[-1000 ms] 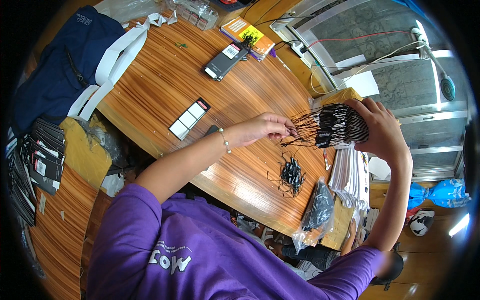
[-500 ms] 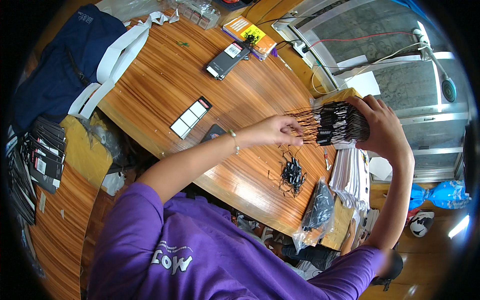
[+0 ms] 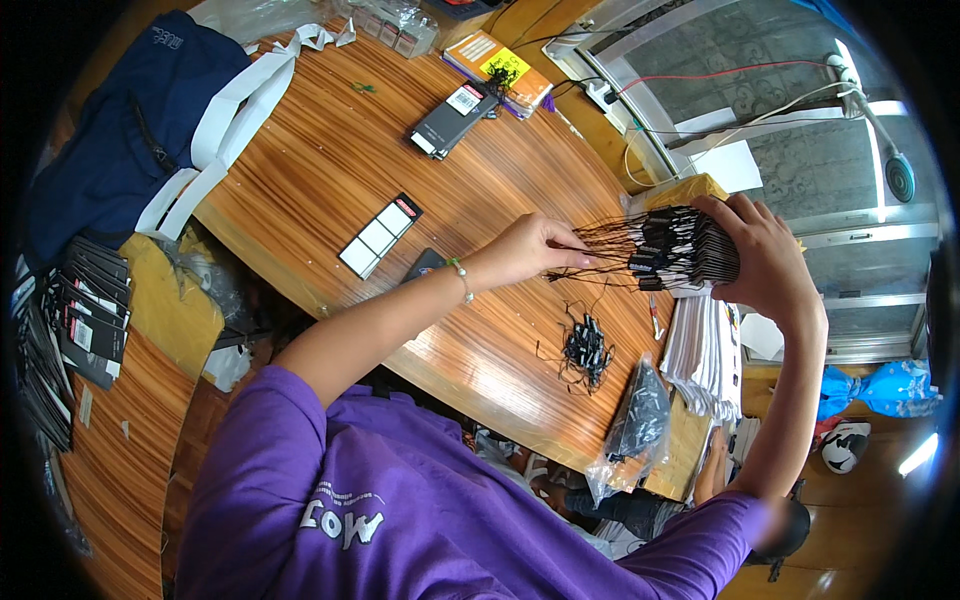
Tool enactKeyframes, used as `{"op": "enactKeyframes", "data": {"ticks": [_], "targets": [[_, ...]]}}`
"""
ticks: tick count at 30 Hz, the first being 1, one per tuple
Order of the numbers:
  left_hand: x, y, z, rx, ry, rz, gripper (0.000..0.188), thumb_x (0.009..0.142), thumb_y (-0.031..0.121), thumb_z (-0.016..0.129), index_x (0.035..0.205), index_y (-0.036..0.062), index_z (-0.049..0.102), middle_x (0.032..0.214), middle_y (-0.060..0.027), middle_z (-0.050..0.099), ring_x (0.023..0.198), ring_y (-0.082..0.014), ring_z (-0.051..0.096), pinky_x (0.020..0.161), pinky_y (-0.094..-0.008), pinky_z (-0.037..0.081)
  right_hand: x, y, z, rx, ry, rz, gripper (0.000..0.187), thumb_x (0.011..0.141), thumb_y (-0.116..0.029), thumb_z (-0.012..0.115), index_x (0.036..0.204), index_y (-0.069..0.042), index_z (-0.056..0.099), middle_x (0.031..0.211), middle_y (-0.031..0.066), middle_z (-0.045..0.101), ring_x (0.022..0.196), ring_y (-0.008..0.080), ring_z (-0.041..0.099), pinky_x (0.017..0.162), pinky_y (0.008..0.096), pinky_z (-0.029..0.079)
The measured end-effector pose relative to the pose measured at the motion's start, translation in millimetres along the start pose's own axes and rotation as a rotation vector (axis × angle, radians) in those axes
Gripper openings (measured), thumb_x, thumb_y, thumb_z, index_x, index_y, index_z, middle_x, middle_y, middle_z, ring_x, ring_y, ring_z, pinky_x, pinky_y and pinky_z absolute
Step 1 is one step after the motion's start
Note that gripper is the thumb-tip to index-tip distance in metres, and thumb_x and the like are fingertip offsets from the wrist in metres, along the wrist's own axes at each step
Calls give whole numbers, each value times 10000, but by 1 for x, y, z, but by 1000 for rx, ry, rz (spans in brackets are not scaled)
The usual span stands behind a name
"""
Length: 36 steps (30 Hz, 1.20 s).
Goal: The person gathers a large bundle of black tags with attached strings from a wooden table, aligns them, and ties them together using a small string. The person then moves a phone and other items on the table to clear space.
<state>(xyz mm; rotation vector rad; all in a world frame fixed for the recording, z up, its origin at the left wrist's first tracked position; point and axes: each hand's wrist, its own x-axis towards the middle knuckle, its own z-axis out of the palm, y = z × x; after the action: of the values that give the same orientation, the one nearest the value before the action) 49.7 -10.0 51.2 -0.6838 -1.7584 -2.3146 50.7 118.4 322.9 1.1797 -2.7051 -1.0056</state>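
My right hand (image 3: 765, 262) grips a thick stack of black hang tags (image 3: 688, 250), held above the wooden table (image 3: 330, 170). Thin black strings (image 3: 598, 250) fan out from the stack toward my left. My left hand (image 3: 525, 250) pinches those strings between thumb and fingers, a bead bracelet on its wrist. Below the hands, a loose pile of black string fasteners (image 3: 585, 348) lies on the table.
A clear bag of black fasteners (image 3: 640, 415) sits at the table's near edge beside a stack of white sheets (image 3: 705, 350). A black flat box (image 3: 452, 118), a strip of white labels (image 3: 380, 235) and a navy tote bag (image 3: 130, 130) lie farther left. Black tags (image 3: 70, 320) are stacked at far left.
My left hand has slid a little to the right along the strings, closer to the stack. The right hand keeps holding the tags in about the same place.
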Motion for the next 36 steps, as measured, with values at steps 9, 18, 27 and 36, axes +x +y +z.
{"op": "enactKeyframes", "data": {"ticks": [9,18,27,36], "targets": [[-4,4,-10,-189,-111,-237,155,824,128,602,868,-17,567,722,-31,601,655,-65,545,599,-204,446,-2,6,4,2,26,4,794,457,-61,748,1189,-196,472,1018,67,540,992,277,509,885,389,413],[-12,1,-11,304,-136,-219,107,793,119,568,848,28,553,662,-62,595,622,-143,584,581,-262,448,-5,4,1,-2,18,21,791,465,-75,751,1195,-196,470,1021,67,537,993,273,508,894,383,411],[-6,12,-3,405,-20,63,71,755,41,573,824,42,556,801,-70,591,752,-217,598,669,-300,473,-2,3,3,18,8,4,785,469,-65,742,1194,-201,475,1014,63,536,989,271,507,885,381,415],[-9,17,-1,525,-18,133,69,751,87,616,797,43,643,782,-99,625,717,-207,611,653,-300,480,-2,5,7,16,15,-4,784,469,-69,740,1195,-198,473,998,64,536,989,271,507,879,382,418]]}}
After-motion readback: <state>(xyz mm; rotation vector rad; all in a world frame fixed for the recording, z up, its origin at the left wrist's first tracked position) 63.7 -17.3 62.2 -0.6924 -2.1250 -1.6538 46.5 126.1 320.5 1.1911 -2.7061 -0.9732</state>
